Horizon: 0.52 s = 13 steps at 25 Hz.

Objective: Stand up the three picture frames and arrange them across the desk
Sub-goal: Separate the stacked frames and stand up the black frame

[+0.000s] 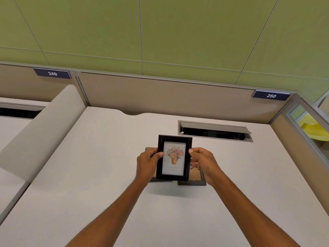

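Observation:
A black picture frame (174, 158) with a flower-pot print faces me, lifted above the white desk (89, 175). My left hand (147, 163) grips its left edge and my right hand (203, 162) grips its right edge, thumbs on the front. Beneath it lie two more frames, face down with brown backs showing: one (197, 179) sticks out at the lower right, the other (151, 164) is mostly hidden behind my left hand and the held frame.
An open cable hatch (213, 131) is cut into the desk behind the frames. A beige partition (169, 93) with number tags 249 and 250 runs along the back. A padded divider (41, 132) bounds the left side, a glass panel (306, 125) the right.

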Motion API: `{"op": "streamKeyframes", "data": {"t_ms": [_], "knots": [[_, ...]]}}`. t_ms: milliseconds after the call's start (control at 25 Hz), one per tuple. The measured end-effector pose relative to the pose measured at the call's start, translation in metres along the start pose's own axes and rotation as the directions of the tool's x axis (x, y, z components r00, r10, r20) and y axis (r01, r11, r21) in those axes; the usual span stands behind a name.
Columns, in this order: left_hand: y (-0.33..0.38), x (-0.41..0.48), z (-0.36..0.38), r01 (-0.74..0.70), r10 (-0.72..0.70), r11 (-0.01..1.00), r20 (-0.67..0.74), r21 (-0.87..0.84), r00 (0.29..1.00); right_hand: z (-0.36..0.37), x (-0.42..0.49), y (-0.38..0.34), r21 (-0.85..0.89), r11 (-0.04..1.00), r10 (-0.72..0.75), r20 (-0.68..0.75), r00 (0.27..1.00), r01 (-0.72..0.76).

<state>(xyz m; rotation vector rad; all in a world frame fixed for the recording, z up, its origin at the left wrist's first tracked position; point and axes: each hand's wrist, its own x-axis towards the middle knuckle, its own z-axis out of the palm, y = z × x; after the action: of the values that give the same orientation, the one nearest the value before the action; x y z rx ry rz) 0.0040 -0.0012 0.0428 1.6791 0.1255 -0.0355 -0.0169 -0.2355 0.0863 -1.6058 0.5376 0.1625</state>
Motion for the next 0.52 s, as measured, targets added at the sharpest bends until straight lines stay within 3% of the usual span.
{"op": "streamKeyframes", "data": {"t_ms": [240,520], "knots": [[0.004,-0.005,0.006,0.074,-0.071,0.997,0.081,-0.026,0.994,-0.007,-0.015,0.015,0.104,0.994,0.041,0.031,0.999,-0.044],[0.002,-0.017,0.042,0.061,-0.070,0.997,0.201,0.052,0.977,-0.024,-0.029,0.028,0.135,0.984,0.109,0.047,0.993,-0.115]]}}
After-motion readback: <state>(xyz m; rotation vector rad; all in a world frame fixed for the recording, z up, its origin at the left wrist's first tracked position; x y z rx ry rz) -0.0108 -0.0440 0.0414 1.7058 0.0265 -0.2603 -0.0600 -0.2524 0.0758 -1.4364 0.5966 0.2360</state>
